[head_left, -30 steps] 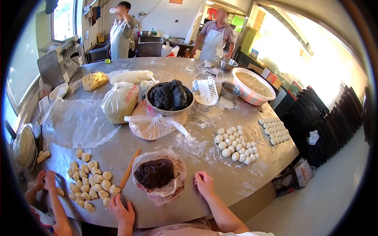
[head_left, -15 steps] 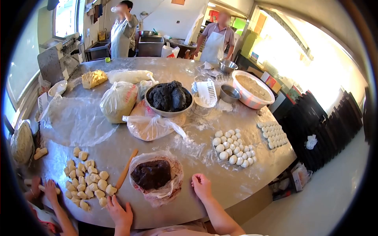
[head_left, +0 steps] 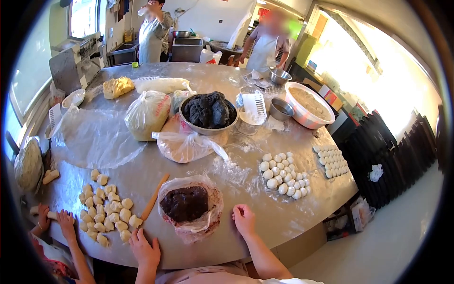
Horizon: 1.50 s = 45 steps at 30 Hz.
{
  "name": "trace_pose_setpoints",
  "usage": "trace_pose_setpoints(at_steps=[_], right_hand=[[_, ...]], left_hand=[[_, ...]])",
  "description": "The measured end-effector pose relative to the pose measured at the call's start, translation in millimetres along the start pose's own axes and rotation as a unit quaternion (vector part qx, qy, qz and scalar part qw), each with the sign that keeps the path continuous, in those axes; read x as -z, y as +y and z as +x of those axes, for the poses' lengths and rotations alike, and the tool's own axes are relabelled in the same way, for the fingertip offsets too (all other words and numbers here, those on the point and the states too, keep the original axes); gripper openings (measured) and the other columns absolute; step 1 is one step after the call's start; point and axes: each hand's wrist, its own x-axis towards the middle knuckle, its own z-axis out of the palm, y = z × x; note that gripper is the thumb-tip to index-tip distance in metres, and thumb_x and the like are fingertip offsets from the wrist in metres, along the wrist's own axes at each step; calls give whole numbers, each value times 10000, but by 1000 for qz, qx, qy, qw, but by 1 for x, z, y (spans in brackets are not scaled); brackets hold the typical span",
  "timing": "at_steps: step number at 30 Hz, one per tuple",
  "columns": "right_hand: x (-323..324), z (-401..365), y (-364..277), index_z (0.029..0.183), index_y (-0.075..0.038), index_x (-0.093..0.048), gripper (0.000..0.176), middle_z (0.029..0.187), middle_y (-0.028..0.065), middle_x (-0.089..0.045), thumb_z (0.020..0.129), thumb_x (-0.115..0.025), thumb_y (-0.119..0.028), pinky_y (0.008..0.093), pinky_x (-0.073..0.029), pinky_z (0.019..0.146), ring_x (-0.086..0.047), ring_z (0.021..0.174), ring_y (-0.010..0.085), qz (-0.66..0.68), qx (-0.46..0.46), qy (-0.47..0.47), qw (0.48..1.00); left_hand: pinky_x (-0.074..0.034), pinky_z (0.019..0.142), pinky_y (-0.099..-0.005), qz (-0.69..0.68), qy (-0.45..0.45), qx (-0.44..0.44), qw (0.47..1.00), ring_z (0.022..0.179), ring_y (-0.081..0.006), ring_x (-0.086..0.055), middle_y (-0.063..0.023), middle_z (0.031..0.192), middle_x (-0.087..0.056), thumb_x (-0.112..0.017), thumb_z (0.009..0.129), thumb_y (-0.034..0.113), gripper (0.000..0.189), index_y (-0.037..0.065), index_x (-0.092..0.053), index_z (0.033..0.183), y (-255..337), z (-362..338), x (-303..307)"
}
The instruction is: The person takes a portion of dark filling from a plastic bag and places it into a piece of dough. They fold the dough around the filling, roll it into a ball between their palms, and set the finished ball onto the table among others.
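My left hand [head_left: 145,249] lies flat on the steel table with its fingers apart, the fingertips close below the nearest of the cut dough pieces [head_left: 113,207]. Loosely curled, my right hand [head_left: 244,219] rests on the table with nothing showing in its fingers. Between my hands sits a dark brown paste [head_left: 184,203] in an opened plastic bag [head_left: 213,218]. A wooden rolling pin [head_left: 155,196] lies slanted between the dough pieces and the bag. Beyond my right hand, several round white balls [head_left: 283,175] are grouped on the floured surface.
At the left edge, a co-worker's hands [head_left: 66,225] are on a dough roll [head_left: 51,215]. A bowl of black paste [head_left: 208,128], tied bags and a plastic sheet [head_left: 94,142] fill the middle. A wide tub [head_left: 309,124] stands far right. Two people in aprons stand behind.
The view has tilted slightly, shifting the table contents a little. My hands keep their poses on the table. The co-worker's hands at left have shifted slightly along the roll.
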Motion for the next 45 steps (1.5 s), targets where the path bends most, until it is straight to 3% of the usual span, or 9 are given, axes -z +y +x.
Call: trace_pose_setpoints(at_steps=[7, 13, 19, 22, 31, 45], right_hand=[[-2, 2, -2, 913, -13, -613, 116, 728, 25, -628, 900, -605, -127, 220, -508, 589, -591, 621, 74, 22, -3, 5, 1000], [-1, 1, -4, 911, -8, -614, 111, 746, 25, -634, 898, -603, -118, 222, -509, 588, -591, 616, 74, 12, -3, 0, 1000], [0, 0, -3, 909, -5, -612, 111, 729, 30, -636, 893, -607, -115, 224, -512, 584, -598, 621, 76, 12, 10, 9, 1000], [1, 1, -2, 908, -7, -612, 105, 723, 28, -637, 894, -604, -111, 224, -511, 583, -601, 621, 77, -5, 13, 6, 1000], [0, 1, 0, 906, -6, -612, 98, 716, 31, -642, 892, -602, -103, 221, -509, 587, -604, 616, 77, -10, 30, 8, 999], [0, 0, -5, 899, -9, -618, 108, 719, 36, -645, 882, -622, -116, 227, -513, 582, -609, 616, 78, -5, 25, 8, 1000]], left_hand=[[-409, 886, -453, -83, -21, 27, 996, 1029, -383, -476, -176, 1081, -527, -678, 739, 98, 366, 20, -551, 1074, 4, 7, 1], [-358, 947, -456, -32, 61, -89, 994, 1090, -365, -460, -155, 1130, -529, -671, 746, 97, 423, 24, -540, 1142, 28, 47, 7], [-228, 1036, -477, 67, -28, -42, 997, 1243, -362, -360, -142, 1208, -514, -655, 776, 159, 474, 27, -510, 1208, 30, 73, -16], [-215, 1038, -485, 81, -52, -25, 995, 1255, -359, -352, -142, 1204, -517, -644, 790, 172, 454, 29, -517, 1202, 29, 80, -24], [-288, 999, -430, 95, -48, -7, 994, 1141, -306, -436, -131, 1085, -568, -643, 784, 173, 260, 37, -610, 1003, 26, 97, -26], [-353, 939, -420, 67, -64, 53, 994, 1019, -301, -535, -116, 950, -621, -667, 777, 177, 195, 83, -588, 929, 19, 115, -32]])
